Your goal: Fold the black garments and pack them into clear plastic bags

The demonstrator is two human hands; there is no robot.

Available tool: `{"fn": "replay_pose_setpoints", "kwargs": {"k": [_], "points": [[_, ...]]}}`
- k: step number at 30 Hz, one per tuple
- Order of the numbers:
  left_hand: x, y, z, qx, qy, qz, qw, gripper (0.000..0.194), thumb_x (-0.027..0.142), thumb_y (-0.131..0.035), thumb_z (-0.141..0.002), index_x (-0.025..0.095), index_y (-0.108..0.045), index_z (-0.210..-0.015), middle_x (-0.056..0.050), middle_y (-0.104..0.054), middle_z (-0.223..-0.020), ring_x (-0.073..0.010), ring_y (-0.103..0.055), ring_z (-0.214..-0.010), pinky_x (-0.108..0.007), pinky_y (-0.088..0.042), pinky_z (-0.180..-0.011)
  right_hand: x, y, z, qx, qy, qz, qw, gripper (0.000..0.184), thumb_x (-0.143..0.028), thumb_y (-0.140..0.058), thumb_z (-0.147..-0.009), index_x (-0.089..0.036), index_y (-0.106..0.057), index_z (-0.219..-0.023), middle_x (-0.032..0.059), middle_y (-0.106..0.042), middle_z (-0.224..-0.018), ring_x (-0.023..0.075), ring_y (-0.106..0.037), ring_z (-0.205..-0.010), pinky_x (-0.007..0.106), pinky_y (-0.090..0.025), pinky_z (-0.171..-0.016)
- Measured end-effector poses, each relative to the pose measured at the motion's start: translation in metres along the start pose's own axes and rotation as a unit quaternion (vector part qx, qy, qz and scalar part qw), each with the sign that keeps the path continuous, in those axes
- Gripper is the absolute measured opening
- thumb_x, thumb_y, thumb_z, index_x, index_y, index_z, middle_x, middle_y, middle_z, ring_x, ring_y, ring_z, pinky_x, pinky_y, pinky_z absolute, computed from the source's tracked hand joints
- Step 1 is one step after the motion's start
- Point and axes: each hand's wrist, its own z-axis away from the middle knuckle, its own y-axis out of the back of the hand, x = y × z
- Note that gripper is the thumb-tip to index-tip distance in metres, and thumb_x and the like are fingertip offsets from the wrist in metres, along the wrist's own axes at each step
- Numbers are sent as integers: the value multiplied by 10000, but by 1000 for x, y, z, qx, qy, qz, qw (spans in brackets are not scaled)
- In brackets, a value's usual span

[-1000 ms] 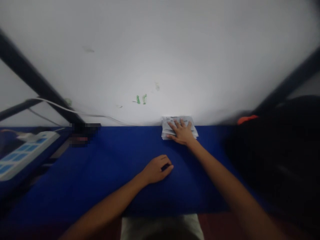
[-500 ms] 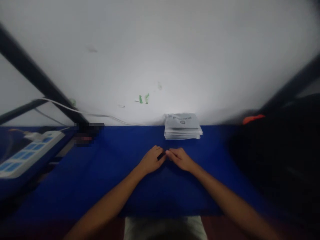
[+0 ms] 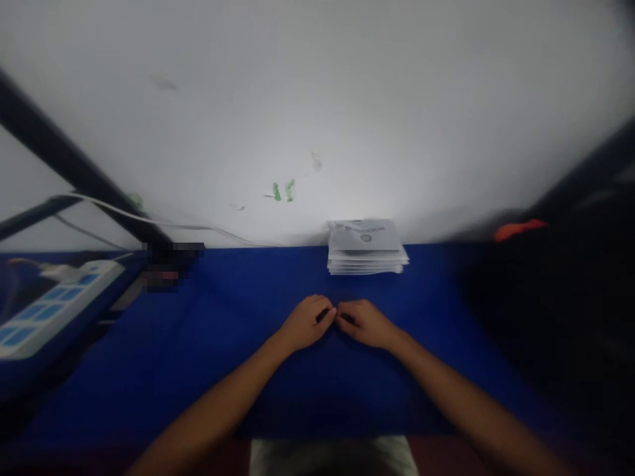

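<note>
Well, far to the left of the left hand (image 3: 308, 322) a white power strip (image 3: 20, 344) with blue sockets lies slantwise, a plug at its far end. Beyond that hand and to its left, a dark pole (image 3: 74, 162) leans across the wall (image 3: 446, 119), and a pale cable (image 3: 119, 213) trails past it towards the back edge of the blue table (image 3: 238, 284). Small green marks (image 3: 284, 192) show on the wall, ahead of the left hand and a little left.

The left hand rests low over the table, fingers loosely curled, a narrow dark gap between thumb and forefinger; I cannot tell whether anything is tucked inside. Just beside it, fingertips almost meeting, the right hand (image 3: 367, 324) is bent much the same way, its gap smaller, and again I cannot see if it holds something.

Straight ahead of the right hand, near but apart from it, a stack of white packets (image 3: 367, 251) sits against the wall, edges slightly uneven, dark print on the top one. Farther right of that hand bulks a black shape (image 3: 560, 344), something orange (image 3: 520, 229) at its far edge.
</note>
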Motion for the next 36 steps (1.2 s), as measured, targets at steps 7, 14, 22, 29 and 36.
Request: {"fn": "replay_pose_setpoints", "kwargs": {"k": [7,14,22,29,36], "points": [[4,0,0,-15,5,-25,1000,231,251,-425,-955,201,-544,-764,-6,-607,-768,-163,-551,-776,-316,-421,-777,1,1,1,-7,9,3,1000,190,-213,-502,-918,-176,-551,-737,6,-600,-691,120,-542,-598,228,-343,-576],[5,2,1,-31,9,-42,999,236,274,-418,-960,198,-553,-781,-19,-626,-813,-171,-555,-791,-326,-422,-770,-1,4,1,-17,-2,4,1000,187,-224,-513,-915,-178,-547,-737,4,-594,-690,122,-540,-597,227,-341,-569],[4,2,1,-34,13,-43,998,225,267,-426,-956,202,-550,-780,-20,-615,-805,-176,-552,-796,-323,-423,-771,-3,4,1,-21,-6,11,1000,179,-223,-510,-914,-181,-550,-746,11,-600,-705,128,-541,-608,233,-351,-580],[4,2,0,-38,8,-42,998,221,269,-427,-960,198,-544,-787,-16,-610,-806,-175,-547,-790,-325,-407,-770,-4,5,1,-21,-6,14,1000,182,-228,-507,-917,-177,-551,-748,12,-603,-709,127,-543,-613,231,-348,-582],[4,2,0,-38,11,-40,998,216,270,-431,-956,199,-552,-791,-20,-618,-817,-175,-550,-801,-324,-411,-767,-4,5,1,-29,-7,20,999,176,-223,-509,-916,-177,-558,-753,20,-615,-725,130,-551,-626,232,-354,-589]]}}
